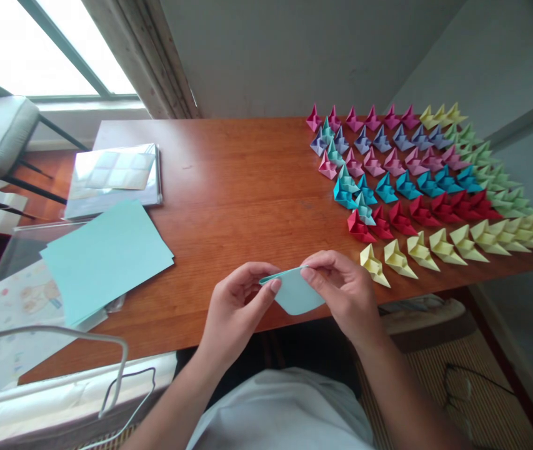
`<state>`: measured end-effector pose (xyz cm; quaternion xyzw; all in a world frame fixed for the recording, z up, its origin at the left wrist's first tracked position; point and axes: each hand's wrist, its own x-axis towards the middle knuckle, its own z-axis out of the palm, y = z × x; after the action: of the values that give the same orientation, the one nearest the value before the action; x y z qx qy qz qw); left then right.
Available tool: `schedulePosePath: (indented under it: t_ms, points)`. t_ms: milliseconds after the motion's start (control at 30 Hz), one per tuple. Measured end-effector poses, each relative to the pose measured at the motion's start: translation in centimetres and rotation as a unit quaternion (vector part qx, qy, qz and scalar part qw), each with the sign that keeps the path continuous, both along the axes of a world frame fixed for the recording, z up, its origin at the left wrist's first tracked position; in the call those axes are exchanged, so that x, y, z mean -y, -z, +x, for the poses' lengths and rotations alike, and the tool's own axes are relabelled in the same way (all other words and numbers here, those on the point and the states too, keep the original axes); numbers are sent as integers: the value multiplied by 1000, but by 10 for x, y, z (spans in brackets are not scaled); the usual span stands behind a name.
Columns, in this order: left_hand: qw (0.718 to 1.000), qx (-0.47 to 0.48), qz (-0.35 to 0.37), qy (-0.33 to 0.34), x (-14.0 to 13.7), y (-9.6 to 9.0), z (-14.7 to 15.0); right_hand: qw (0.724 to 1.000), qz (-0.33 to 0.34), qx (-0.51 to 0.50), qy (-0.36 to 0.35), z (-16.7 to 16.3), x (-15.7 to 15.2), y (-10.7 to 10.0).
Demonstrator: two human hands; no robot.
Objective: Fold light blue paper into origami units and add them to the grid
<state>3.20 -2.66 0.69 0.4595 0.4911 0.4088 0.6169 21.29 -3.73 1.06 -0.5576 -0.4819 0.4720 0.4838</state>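
A folded sheet of light teal paper is held up just above the front edge of the wooden table. My left hand pinches its left end between thumb and fingers. At the other end, my right hand grips the upper right corner, thumb in front. The fold runs along the top, and layers show at the left end. Nearest to my right hand stands a pale yellow origami piece, the first in a row. To the left of my hands lies a small stack of flat teal sheets.
Rows of folded paper pieces in several colours, such as red ones and blue ones, cover the table's right side. A clear-covered pad lies back left. A patterned sheet and a white cable are at front left. A chair stands beyond.
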Motion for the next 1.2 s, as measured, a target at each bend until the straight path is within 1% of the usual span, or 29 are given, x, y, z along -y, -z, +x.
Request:
schedulePosePath:
  t_ms: [67, 167, 233, 333, 533, 667, 733, 867, 967, 1100, 1200]
  points:
    - [998, 37, -36, -26, 1, 0, 1, 1000, 5, -25, 17, -1, 1, 3]
    - [993, 70, -66, -69, 1, 1, 4, 998, 22, -50, 37, -2, 3, 7]
    - [989, 80, -77, -96, 2, 2, 5, 997, 35, -57, 50, -3, 4, 10]
    - [987, 76, -72, -124, 1, 3, 6, 996, 43, -54, 63, -6, 5, 13]
    - [990, 66, -66, -107, -2, 3, 3, 996, 35, -40, 67, -7, 5, 10]
    - [991, 42, -45, -119, -3, 2, 2, 998, 9, 39, 43, -4, 4, 5]
    - [991, 34, -37, -121, -4, 2, 3, 997, 13, 62, 41, -4, 3, 5]
    - [994, 27, -29, -104, -4, 2, 3, 997, 37, 40, 59, -4, 2, 10]
    - [996, 8, -36, -86, -4, 2, 0, 996, 41, 19, 82, -5, 2, 12]
    - [994, -30, -16, -99, -3, 1, -1, 995, 39, 23, 93, -7, 1, 11]
    - [994, -34, -5, -103, -3, -1, 0, 993, 41, 16, 109, -9, 1, 10]
